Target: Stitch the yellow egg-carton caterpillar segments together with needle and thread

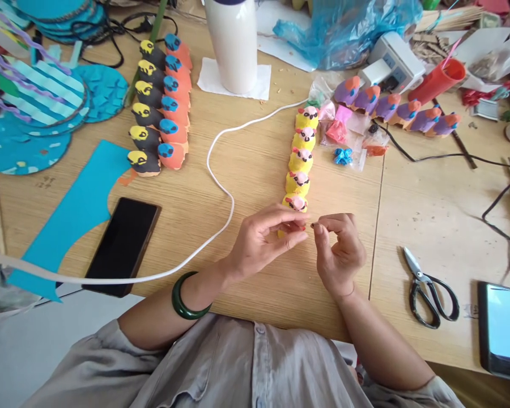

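My right hand [340, 252] pinches a tiny dark bit [314, 225], perhaps modelling clay, between thumb and forefinger. Close beside it, my left hand [266, 238] has its fingers stretched out and the thumb apart from them, with nothing plainly held. Both hands are over the near end of a row of yellow egg-carton cups [301, 161] with pink tops, red ears and black marks. The left fingers partly hide the nearest cup. Past the row's far end lie small bags of pink clay [339, 124] and a blue clay lump [342, 156].
Black-and-yellow [145, 116] and orange-and-blue cup rows [172, 127] stand left; a purple row [391, 106] lies back right. Scissors [425, 292] and a lit phone [501, 328] are right. A dark phone [121, 246], white cable [221, 226] and white tumbler [233, 45] are also there.
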Demonstrator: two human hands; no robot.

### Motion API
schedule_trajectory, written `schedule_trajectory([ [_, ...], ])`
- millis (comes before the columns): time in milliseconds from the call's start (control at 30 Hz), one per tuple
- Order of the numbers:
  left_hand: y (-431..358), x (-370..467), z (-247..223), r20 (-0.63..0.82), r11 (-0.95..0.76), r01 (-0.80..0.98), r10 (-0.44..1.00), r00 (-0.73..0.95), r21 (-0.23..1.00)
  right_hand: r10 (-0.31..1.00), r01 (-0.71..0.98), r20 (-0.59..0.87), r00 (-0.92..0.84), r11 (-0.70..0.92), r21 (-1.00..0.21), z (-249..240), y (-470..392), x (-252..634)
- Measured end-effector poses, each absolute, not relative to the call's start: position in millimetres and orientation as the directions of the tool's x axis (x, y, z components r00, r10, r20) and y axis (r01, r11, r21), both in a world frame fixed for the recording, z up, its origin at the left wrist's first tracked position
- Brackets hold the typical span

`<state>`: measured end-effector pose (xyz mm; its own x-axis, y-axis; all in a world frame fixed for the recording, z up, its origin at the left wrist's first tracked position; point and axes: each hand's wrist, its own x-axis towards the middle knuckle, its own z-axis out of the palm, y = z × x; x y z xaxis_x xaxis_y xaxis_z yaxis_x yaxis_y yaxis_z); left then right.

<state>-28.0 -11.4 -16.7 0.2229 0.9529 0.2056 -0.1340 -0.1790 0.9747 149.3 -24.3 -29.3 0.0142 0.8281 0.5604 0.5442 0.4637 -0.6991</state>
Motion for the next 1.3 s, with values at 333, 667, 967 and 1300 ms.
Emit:
schedule_trajectory([
  [333, -10, -29, -17, 0.472, -0.504, 0.096, 0.849, 0.235, 0.858, 0.843, 0.447, 0.534, -0.055, 0.499, -0.742, -21, -31, 147],
  [667, -11, -27, -18, 0.351, -0.373, 0.094, 0.917, 0.188, 0.923, 0.838, 0.430, 0.542, -0.070, 0.515, -0.741, -28, -32, 153],
  [967, -11, -28, -17, 0.281, -0.308, 0.101, 0.935, 0.216, 0.946, 0.767, 0.569, 0.626, -0.141, 0.580, -0.583, -23, -24, 154],
  [1300, -12, -27, -19, 0.142, -0.152, 0.026, 0.961, 0.236, 0.988, 0.812, 0.479, 0.568, -0.134, 0.555, -0.680, -27, -26, 154],
])
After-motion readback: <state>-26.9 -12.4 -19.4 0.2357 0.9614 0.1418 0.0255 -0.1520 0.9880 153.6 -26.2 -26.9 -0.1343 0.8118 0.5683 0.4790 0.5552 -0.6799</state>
